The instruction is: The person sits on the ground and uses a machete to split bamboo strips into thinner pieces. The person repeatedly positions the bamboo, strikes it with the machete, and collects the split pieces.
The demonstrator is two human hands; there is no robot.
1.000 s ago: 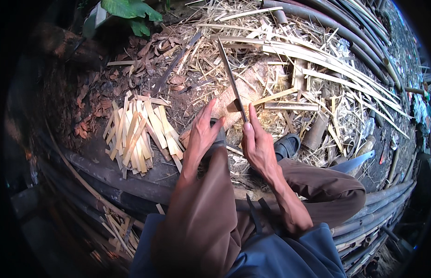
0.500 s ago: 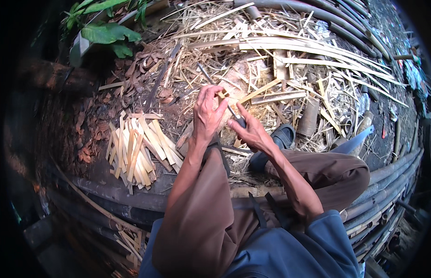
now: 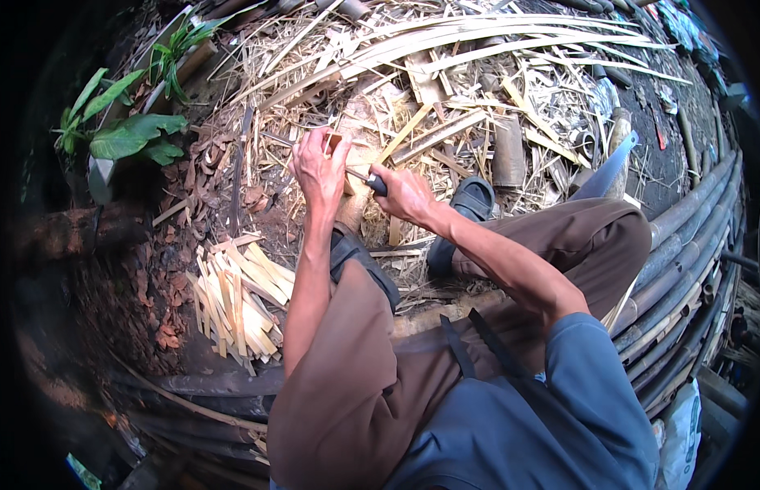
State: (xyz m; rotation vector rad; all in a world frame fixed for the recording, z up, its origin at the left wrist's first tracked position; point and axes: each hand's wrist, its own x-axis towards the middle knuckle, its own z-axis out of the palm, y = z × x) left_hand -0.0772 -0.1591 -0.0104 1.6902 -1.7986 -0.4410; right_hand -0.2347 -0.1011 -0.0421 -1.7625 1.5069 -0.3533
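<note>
My right hand point(image 3: 408, 196) grips the dark handle of a knife point(image 3: 377, 184). The knife's narrow blade runs leftward, passing by my left hand point(image 3: 319, 171), and its far part shows beyond the fingers. My left hand is closed, thumb and fingers pinching a small bamboo strip point(image 3: 347, 187) that is mostly hidden by the hand. Both hands are above a pale, shaving-strewn spot on the ground in front of my feet. To the left of my left forearm lies a pile of short split bamboo strips point(image 3: 237, 298).
Long bamboo slats point(image 3: 478, 34) stretch across the far ground over scattered shavings. A bamboo tube point(image 3: 507, 151) and a blue saw blade point(image 3: 606, 170) lie to the right. Dark bamboo poles point(image 3: 682, 216) run behind. Green leaves point(image 3: 135, 135) grow at far left.
The view has shifted, so the scene sits differently in the picture. My right hand and the knife handle have drawn a little farther from my left hand, which stays closed.
</note>
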